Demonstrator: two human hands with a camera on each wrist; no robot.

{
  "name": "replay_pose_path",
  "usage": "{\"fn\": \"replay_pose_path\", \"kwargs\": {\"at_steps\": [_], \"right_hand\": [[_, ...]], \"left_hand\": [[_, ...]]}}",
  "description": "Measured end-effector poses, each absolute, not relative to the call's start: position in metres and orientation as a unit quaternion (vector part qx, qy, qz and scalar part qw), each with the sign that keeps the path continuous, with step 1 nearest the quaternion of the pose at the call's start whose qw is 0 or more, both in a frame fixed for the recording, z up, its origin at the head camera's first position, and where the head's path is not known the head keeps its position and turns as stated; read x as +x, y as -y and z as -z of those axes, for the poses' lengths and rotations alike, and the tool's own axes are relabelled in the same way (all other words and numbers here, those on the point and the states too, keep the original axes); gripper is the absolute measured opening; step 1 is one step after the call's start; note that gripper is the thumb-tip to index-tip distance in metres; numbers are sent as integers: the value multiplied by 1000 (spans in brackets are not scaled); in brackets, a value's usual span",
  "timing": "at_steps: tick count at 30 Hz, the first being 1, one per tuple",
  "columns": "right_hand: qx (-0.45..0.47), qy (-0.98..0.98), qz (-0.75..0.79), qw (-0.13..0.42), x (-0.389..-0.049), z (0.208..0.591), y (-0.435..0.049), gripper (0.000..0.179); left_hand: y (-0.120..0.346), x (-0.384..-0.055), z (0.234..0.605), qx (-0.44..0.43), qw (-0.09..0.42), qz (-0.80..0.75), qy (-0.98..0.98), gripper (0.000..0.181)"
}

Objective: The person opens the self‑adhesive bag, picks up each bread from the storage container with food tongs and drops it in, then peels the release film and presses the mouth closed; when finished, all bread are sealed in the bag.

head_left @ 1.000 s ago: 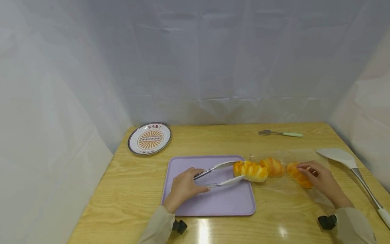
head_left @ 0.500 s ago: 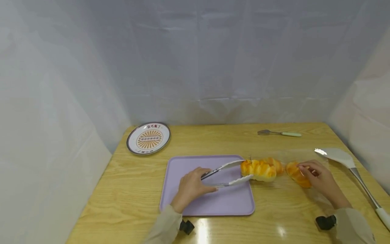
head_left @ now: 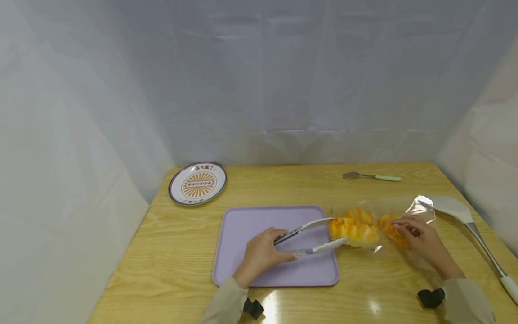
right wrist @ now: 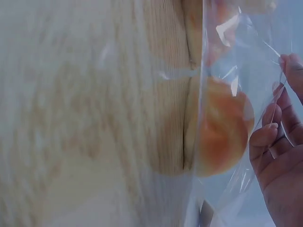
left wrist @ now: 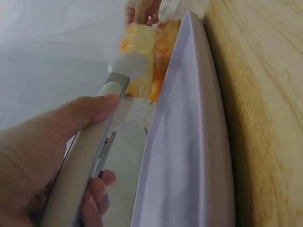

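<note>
My left hand (head_left: 263,252) holds white-tipped tongs (head_left: 311,224) over the tray, thumb on one arm and fingers on the other in the left wrist view. At the tongs' tips is a twisted golden bread roll (head_left: 352,235), just past the tray's right edge. My right hand (head_left: 425,243) pinches the film of a clear plastic bag (right wrist: 227,33) between thumb and fingers. Behind the tongs' roll lies a second bread roll (head_left: 362,215). A third roll (right wrist: 222,125), under the film, is beside the right hand. Whether the tongs' roll is inside the bag, I cannot tell.
A purple tray (head_left: 259,220) lies on the wooden table under the tongs. A patterned plate (head_left: 198,183) stands at the back left, a fork (head_left: 370,177) at the back right. A long-handled white spatula-like utensil (head_left: 449,208) lies along the right side.
My left hand has moved right with the tongs and the roll, which now lies in front of the second roll. The right hand stays almost in place, and the film's glints have shifted.
</note>
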State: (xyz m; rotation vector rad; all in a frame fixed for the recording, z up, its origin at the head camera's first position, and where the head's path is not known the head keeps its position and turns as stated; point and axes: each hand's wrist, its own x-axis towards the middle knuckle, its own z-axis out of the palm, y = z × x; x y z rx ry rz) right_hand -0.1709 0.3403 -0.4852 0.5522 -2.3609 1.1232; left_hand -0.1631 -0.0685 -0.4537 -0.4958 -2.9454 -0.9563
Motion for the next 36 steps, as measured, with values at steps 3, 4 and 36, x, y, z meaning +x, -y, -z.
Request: {"fn": "replay_pose_path", "kwargs": {"at_steps": [3, 4, 36], "right_hand": [[206, 855, -408, 244, -171, 486, -340, 19], [206, 854, -409, 248, -171, 486, -340, 19], [283, 874, -301, 257, -176, 476, -336, 37]], "left_hand": [[66, -162, 454, -160, -1, 310, 937, 62], [65, -162, 454, -160, -2, 308, 938, 62], [56, -158, 453, -149, 51, 278, 948, 60]]}}
